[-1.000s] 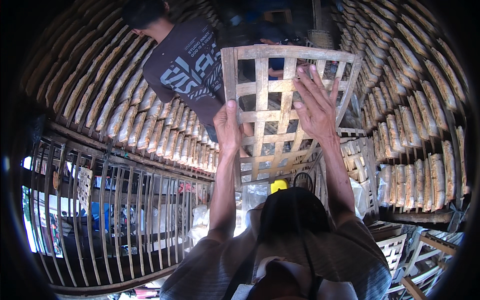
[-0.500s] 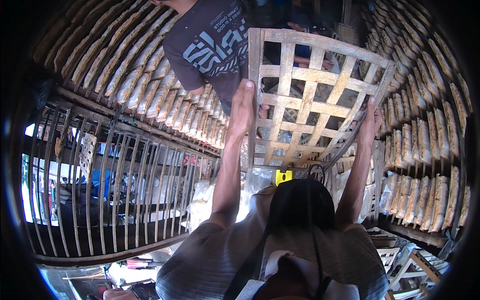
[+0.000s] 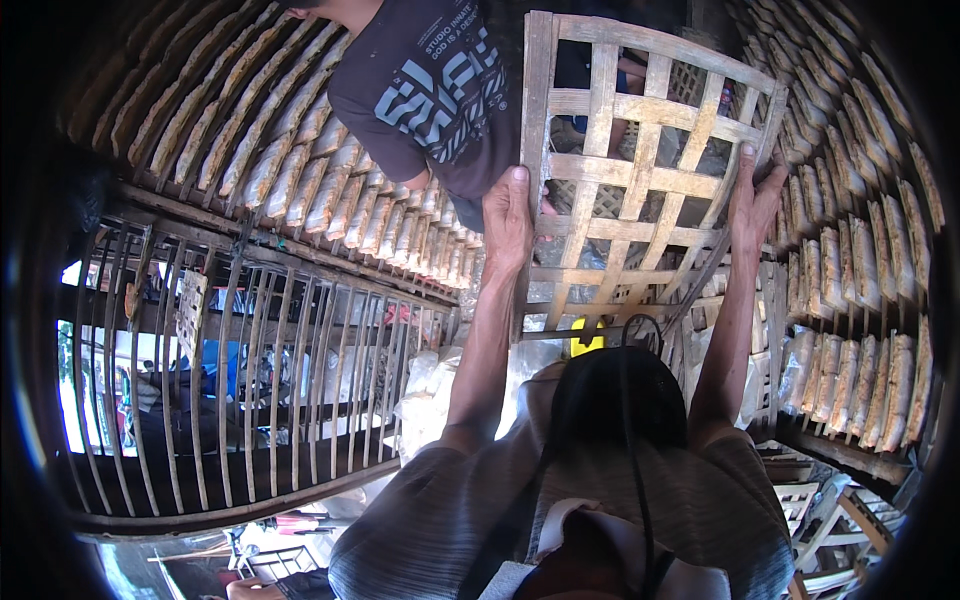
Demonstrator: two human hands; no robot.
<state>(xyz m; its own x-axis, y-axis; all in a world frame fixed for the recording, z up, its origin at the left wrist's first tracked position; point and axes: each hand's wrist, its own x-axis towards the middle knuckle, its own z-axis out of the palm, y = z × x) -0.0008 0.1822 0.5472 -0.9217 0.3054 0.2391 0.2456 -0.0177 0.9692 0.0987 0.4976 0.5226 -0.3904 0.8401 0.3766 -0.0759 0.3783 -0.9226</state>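
Observation:
A woven bamboo lattice tray (image 3: 630,202) in a wooden frame is held up before me, tilted, with light showing through its square gaps. My left hand (image 3: 509,218) is closed on the left side rail, thumb along the outer face and fingers partly hidden behind it. On the opposite rail my right hand (image 3: 753,205) grips with the thumb pointing up; some of its fingers are behind the frame. Nothing lies on the tray's visible face.
A person in a dark printed T-shirt (image 3: 425,95) stands close to the tray's left. Racks of packed whitish-brown slabs (image 3: 290,185) rise on the left, with more slabs (image 3: 850,265) on the right. A slatted wooden railing (image 3: 240,380) runs at left. Something yellow (image 3: 587,336) shows below the tray.
The lattice tray has moved up in the picture and a little to the right, with both hands still on it. My right thumb now points up along the rail.

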